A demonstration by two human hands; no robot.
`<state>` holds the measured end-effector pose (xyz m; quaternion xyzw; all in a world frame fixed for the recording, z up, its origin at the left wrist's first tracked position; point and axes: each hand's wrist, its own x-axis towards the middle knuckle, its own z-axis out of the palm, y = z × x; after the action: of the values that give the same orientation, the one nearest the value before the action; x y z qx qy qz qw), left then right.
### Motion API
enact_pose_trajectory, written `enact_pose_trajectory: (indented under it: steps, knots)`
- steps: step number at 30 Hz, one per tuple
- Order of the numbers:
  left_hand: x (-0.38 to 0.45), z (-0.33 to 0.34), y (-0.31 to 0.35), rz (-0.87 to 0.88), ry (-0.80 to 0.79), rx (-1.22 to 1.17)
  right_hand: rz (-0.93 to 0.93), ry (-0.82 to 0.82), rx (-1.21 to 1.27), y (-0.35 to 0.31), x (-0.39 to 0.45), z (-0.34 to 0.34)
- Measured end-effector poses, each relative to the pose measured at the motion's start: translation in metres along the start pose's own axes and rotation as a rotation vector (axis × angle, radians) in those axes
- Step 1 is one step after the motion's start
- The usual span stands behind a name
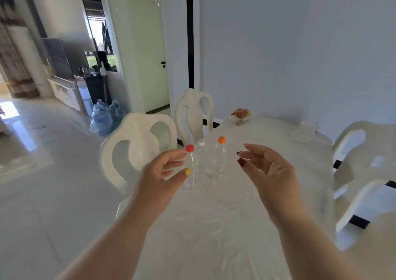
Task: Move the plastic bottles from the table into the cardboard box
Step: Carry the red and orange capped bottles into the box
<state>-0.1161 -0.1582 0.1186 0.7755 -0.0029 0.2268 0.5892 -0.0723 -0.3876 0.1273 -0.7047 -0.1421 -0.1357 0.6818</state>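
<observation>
Far left, at ten o'clock from the bottles, a blue bag [106, 116] sits on the floor. Nearer, two white chairs [137, 149] stand at the table's left edge. The left hand [159, 173] hovers over that edge with its fingers [174, 164] spread loosely apart, holding nothing; the fingertips lie just beside the red-cap bottle [191, 168], and whether they touch it cannot be told.

Three clear bottles stand upright on the white table [214, 226], long axes vertical, caps pointing up. The red-cap bottle is leftmost and nearest the camera. The white-cap bottle [201, 153] stands at one o'clock from it, just behind. The orange-cap bottle [221, 157] is rightmost, close beside the white-cap one.

The right hand [265, 168] is raised at three o'clock from the orange-cap bottle, fingers curled open and empty, apart from all bottles. At twelve o'clock, far down the table, lies a wrapped bundle [241, 115]. Another chair [364, 151] stands at right.
</observation>
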Motion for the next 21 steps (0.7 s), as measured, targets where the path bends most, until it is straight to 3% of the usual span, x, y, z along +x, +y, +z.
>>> enact_pose_trajectory:
  steps: [8, 13, 21]
  knots:
    - [0.117, 0.016, -0.104, -0.079, -0.095, 0.126, 0.132, -0.001, -0.208, 0.078, 0.095, 0.050]
    - [0.182, 0.033, -0.184, -0.166, -0.227, 0.273, 0.305, 0.095, -0.352, 0.143, 0.151, 0.081]
    - [0.238, 0.049, -0.232, -0.241, -0.361, 0.310, 0.488, 0.141, -0.531, 0.211, 0.217, 0.107]
